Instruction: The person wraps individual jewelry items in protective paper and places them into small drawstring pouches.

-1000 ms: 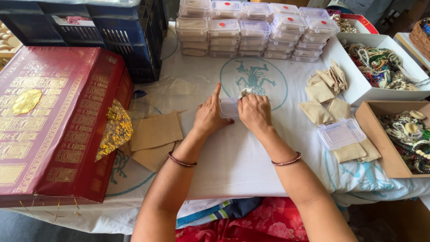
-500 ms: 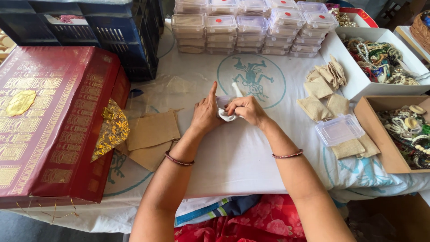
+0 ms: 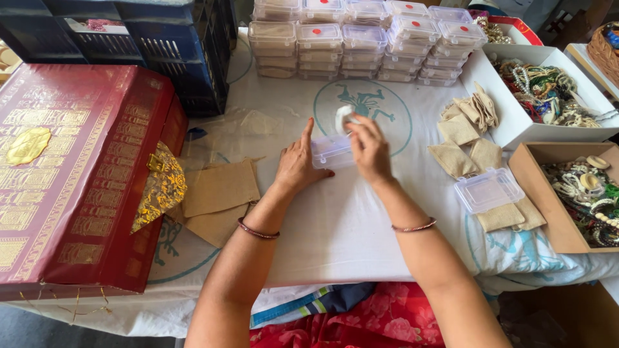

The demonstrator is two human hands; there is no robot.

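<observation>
- A small clear plastic box sits mid-table on the white cloth, pinned between both hands.
- The left hand grips its left end, thumb under the front edge, index finger pointing straight up.
- The right hand curls over the right end, fingertips pinching a small white item, possibly folded padding; blur hides its shape.
- The cloth is smooth, printed with a teal round emblem.
- Flat brown cloth pouches lie to the left, beside a glossy red-and-gold box.
- Stacked clear lidded boxes line the far edge.
- Another clear box rests on pouches to the right, near open cartons of beaded jewellery.
</observation>
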